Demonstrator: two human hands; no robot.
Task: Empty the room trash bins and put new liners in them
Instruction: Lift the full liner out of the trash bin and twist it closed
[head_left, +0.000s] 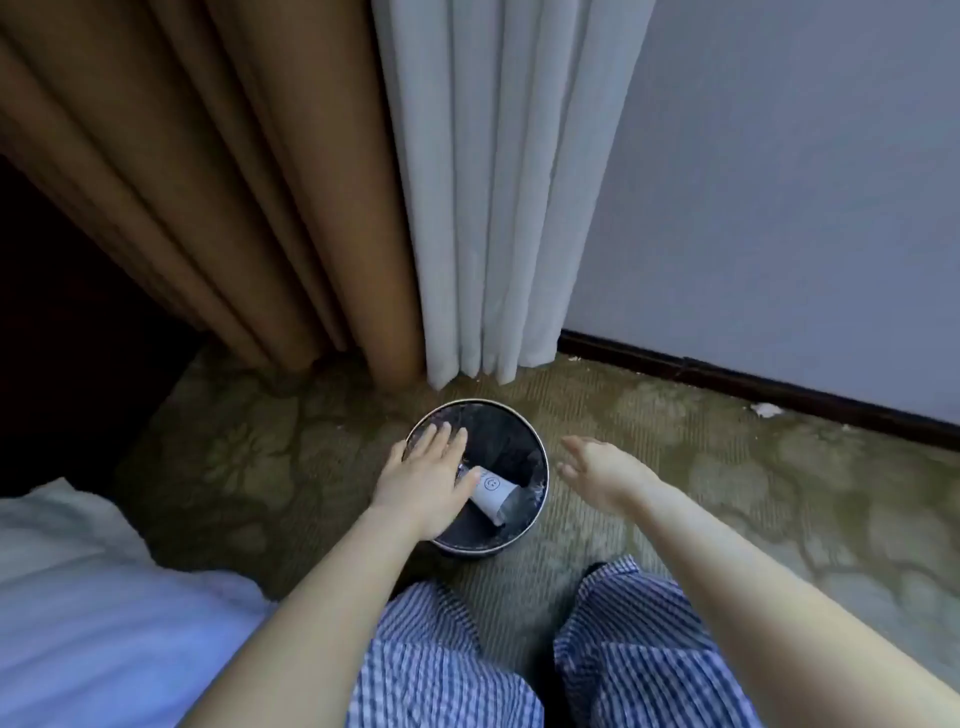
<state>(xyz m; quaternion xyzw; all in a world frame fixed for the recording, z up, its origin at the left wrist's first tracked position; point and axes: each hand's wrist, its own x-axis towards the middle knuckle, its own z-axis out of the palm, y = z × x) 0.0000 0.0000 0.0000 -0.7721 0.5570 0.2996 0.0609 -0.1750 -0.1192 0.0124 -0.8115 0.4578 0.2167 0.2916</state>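
A small round trash bin (537, 447) with a metal rim stands on the carpet just in front of my legs. A black liner (506, 441) lines its inside. A white paper cup (491, 493) with a smiley face lies in it, along with some clear plastic. My left hand (428, 475) hovers over the bin's left half with straight, spread fingers and holds nothing. My right hand (602, 470) is beside the bin's right rim, fingers straight and pointing toward it, also holding nothing.
Brown curtains (234, 208) and white sheer curtains (498, 208) hang right behind the bin. A pale wall with a dark baseboard (753, 384) runs to the right. A bed with white linen (78, 597) fills the lower left. A white scrap (766, 409) lies by the baseboard.
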